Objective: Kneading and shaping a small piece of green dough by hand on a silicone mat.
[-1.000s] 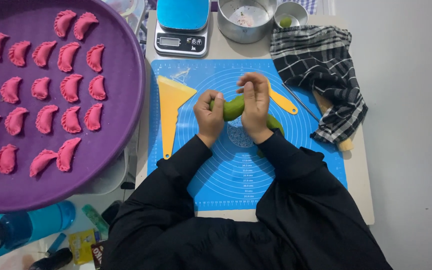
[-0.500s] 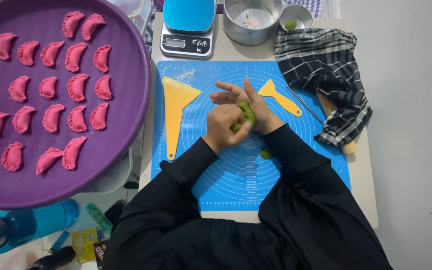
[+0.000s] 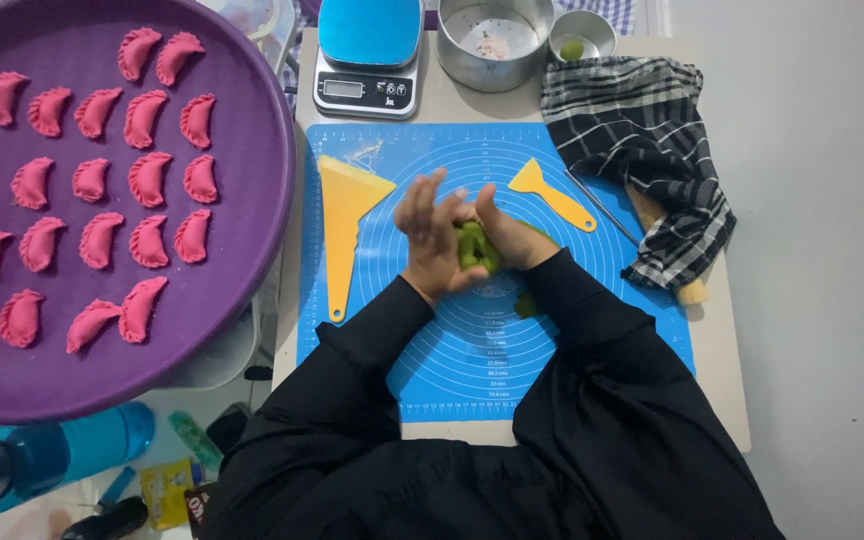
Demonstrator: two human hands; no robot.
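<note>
Head view: your left hand (image 3: 432,238) and right hand (image 3: 514,236) press together around green dough (image 3: 473,247) on blue mat (image 3: 432,360); yellow scraper (image 3: 348,215) at 9 o'clock.

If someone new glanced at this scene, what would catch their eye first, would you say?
Probably the big purple tray on the left, filled with rows of pink dumplings. Next, at the centre of the blue mat, the left hand and right hand press together around green dough.

Both hands, left hand (image 3: 435,240) and right hand (image 3: 510,235), press a green dough piece (image 3: 473,247) over the blue mat (image 3: 592,330).
</note>
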